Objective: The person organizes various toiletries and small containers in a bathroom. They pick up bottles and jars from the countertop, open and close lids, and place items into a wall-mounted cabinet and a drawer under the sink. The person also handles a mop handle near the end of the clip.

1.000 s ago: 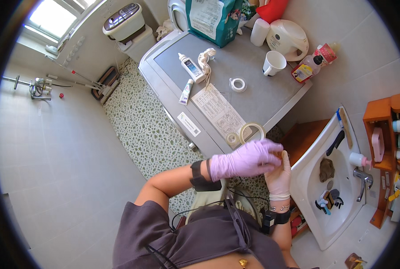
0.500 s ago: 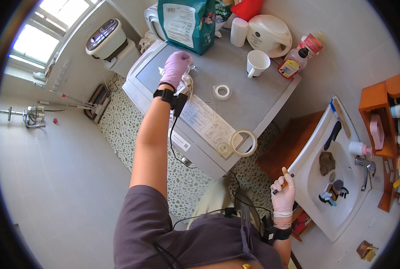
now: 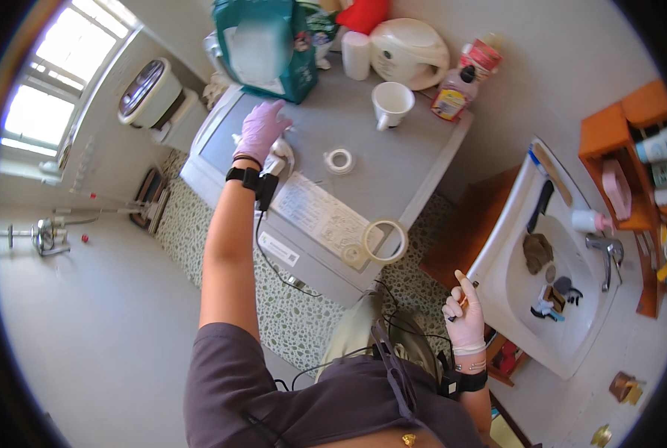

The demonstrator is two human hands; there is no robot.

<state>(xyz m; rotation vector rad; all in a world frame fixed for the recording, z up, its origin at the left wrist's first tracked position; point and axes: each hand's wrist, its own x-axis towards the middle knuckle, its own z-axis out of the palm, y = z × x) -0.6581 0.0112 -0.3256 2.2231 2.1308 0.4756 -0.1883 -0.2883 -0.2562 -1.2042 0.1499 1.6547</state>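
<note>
My left hand [image 3: 263, 131], in a light purple glove, is over the far left of the grey appliance top [image 3: 333, 123]. Its fingers are stretched out and apart; what lies under the palm is hidden. Beside the wrist is a bundled white cable [image 3: 283, 153]. To the right lies a white tape roll [image 3: 339, 160]. A printed sheet [image 3: 322, 216] runs towards the near edge, with a larger clear tape roll [image 3: 404, 243] at its end. My right hand [image 3: 464, 317], in a pale glove, is closed around a slim stick [image 3: 464, 301] with dark ends, beside the sink.
A teal bag [image 3: 285, 78], a white mug [image 3: 393, 104], a lidded cream jug [image 3: 408, 52] and a pump bottle [image 3: 454, 93] stand along the back. At the right, a white sink [image 3: 498, 295] holds brushes and a brown cloth [image 3: 537, 252]. A thin black cable [image 3: 274, 265] hangs from my left wrist.
My left hand's fingers have gone from curled to stretched out. My right hand still holds the stick, now slightly turned. The whole view has shifted, moving the appliance top leftwards and up.
</note>
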